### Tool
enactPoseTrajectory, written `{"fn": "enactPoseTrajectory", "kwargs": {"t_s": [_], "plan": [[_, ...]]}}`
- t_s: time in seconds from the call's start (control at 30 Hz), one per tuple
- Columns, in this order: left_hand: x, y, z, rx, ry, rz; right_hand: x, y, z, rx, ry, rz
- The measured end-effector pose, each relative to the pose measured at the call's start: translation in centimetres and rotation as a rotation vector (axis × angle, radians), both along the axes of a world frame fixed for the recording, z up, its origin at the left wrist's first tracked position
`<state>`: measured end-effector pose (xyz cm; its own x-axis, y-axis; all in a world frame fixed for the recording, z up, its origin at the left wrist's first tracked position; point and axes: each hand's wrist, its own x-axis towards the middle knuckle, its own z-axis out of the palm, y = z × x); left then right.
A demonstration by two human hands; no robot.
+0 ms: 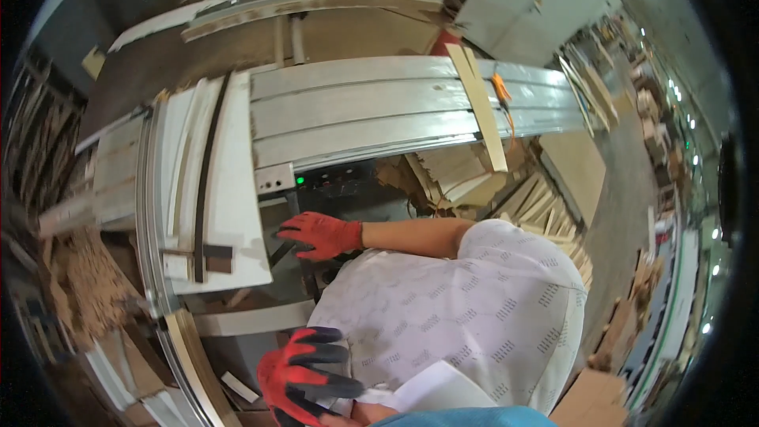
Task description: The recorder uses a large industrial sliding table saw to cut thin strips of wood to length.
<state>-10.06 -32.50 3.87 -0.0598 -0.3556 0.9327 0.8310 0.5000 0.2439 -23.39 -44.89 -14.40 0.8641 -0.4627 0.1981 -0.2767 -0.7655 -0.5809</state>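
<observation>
My right hand (pixel 322 236), in a red glove, reaches left across the middle of the view. Its fingers are stretched out beside the machine's frame, just below a dark control panel (pixel 340 179) with a lit green light. Whether the fingertips touch the frame I cannot tell. Lower down, my left hand (pixel 304 375) wears a red glove with dark fingers; these are spread in front of my white patterned shirt (pixel 443 308), and nothing shows in them. Left of both hands lies a white board (pixel 245 205), with a long dark strip (pixel 210 166) on it.
A long grooved metal table (pixel 356 103) runs across the back. On it lie a pale wooden strip (pixel 478 107) and an orange-handled tool (pixel 501 88). A metal rail (pixel 148 213) borders the board's left side. Wood offcuts (pixel 538 207) are heaped at right, chips (pixel 91 285) at left.
</observation>
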Motion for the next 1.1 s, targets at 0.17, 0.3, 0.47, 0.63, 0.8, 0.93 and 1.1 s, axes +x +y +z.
{"fn": "enactPoseTrajectory", "kwargs": {"t_s": [0.17, 0.3, 0.47, 0.63, 0.8, 0.93, 1.1], "plan": [[-11.5, -4.1, 3.2, -0.084, -0.067, -0.314, -16.5, -3.5, 1.0, -0.131, -0.027, -0.643], [-19.4, -6.3, 4.8, -0.097, -0.125, -0.435, -35.0, -6.0, -2.7, -0.169, 0.123, -1.449], [-26.9, -8.0, 6.0, -0.105, -0.19, -0.52, -50.4, -4.8, -5.5, 0.192, 0.543, -1.852], [-31.7, -9.5, 6.8, -0.094, -0.187, -0.599, -51.1, -5.0, -9.4, 0.274, 0.232, -1.704], [-33.9, -11.7, 8.1, -0.246, -0.3, -0.8, -42.9, -3.5, -9.6, 0.249, 0.063, -1.577], [-35.5, -13.6, 8.9, -0.356, -0.345, -0.973, -37.2, -3.6, -8.3, 0.401, 0.091, -1.451], [-36.0, -15.9, 8.2, -0.297, -0.285, -1.026, -36.7, -5.2, -6.8, 0.484, 0.094, -1.416]]}}
